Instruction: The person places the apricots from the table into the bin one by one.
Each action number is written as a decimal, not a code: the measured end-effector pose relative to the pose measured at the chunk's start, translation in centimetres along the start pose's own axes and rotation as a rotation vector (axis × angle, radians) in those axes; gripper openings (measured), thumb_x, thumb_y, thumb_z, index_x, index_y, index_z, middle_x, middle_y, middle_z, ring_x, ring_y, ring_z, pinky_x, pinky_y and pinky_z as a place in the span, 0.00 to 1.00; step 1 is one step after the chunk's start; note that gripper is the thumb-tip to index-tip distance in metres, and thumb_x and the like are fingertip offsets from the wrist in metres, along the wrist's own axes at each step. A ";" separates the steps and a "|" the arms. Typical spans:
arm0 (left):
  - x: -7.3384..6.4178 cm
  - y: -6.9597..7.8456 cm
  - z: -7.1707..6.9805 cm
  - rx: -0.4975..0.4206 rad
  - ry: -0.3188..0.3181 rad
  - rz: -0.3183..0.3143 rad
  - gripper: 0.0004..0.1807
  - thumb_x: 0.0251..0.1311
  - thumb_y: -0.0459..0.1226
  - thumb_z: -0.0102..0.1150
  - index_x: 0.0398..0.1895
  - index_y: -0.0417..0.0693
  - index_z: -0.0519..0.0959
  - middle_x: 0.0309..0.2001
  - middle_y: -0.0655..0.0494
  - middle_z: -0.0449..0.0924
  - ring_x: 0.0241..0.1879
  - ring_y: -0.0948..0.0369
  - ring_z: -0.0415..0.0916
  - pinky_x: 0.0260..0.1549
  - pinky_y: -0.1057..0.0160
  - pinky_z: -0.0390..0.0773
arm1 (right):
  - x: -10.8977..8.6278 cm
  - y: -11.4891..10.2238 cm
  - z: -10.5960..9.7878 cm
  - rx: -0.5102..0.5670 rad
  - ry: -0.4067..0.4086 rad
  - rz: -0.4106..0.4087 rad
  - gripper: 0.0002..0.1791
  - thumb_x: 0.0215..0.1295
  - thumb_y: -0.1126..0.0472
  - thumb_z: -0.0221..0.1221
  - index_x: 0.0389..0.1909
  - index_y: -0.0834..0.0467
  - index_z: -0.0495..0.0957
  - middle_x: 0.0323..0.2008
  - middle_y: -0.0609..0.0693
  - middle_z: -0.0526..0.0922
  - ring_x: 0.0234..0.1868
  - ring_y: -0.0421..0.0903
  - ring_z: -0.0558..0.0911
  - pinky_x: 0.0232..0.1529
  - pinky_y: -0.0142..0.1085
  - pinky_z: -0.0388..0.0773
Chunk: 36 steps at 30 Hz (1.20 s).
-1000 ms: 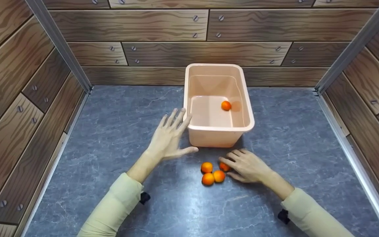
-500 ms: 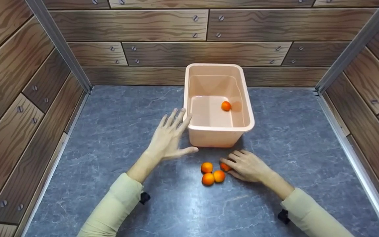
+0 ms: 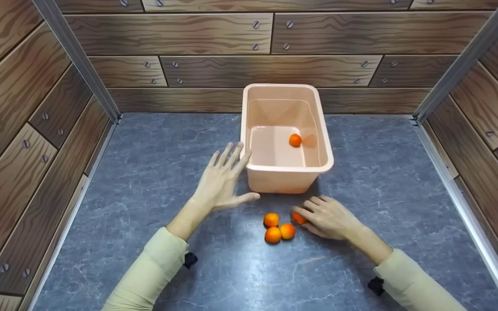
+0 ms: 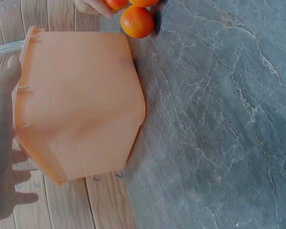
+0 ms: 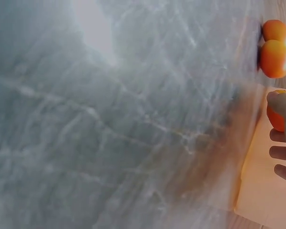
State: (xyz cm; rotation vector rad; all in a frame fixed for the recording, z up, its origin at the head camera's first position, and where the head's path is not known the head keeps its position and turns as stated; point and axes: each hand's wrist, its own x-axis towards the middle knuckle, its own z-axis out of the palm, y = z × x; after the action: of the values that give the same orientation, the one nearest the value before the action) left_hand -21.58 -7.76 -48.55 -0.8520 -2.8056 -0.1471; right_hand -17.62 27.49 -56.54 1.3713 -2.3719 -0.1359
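With fingers spread, my left hand (image 3: pixel 221 181) lies along the left side of a peach-coloured plastic bin (image 3: pixel 288 169), fingertips at its rim. The left wrist view shows the bin's outer wall (image 4: pixel 81 95) beside that hand. My right hand (image 3: pixel 330 219), in front of the bin, pinches a small round orange-red fruit (image 3: pixel 299 217) between thumb and fingers. In the right wrist view the thumb and fingers curl about the held fruit (image 5: pixel 275 118). Left of it, three like fruits (image 3: pixel 272 235) sit close together on the surface. One more fruit (image 3: pixel 295 140) lies inside the bin.
The grey marbled tabletop (image 3: pixel 167 151) runs beneath everything. Wood-patterned walls (image 3: pixel 214 71) close off the back and both sides, with metal strips (image 3: pixel 76 60) at the corners. The bin stands near the back wall.
My right hand has shifted slightly right with the fruit it holds, away from the other three. My left hand stays in place. The fruit in the bin has moved very slightly left.
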 end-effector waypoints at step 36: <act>0.0 0.1 -0.1 -0.016 -0.011 -0.003 0.65 0.57 0.81 0.48 0.88 0.58 0.42 0.88 0.47 0.43 0.86 0.44 0.46 0.81 0.38 0.58 | 3.9 2.2 -8.5 -0.105 0.210 -0.072 0.26 0.62 0.48 0.70 0.60 0.53 0.84 0.43 0.51 0.89 0.41 0.51 0.86 0.39 0.42 0.85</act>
State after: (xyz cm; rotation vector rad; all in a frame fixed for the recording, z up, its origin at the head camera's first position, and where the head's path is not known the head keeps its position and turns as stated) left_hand -21.52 -7.73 -48.49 -0.8553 -2.8195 -0.1658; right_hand -17.87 26.22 -47.06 1.3514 -2.1149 -0.1284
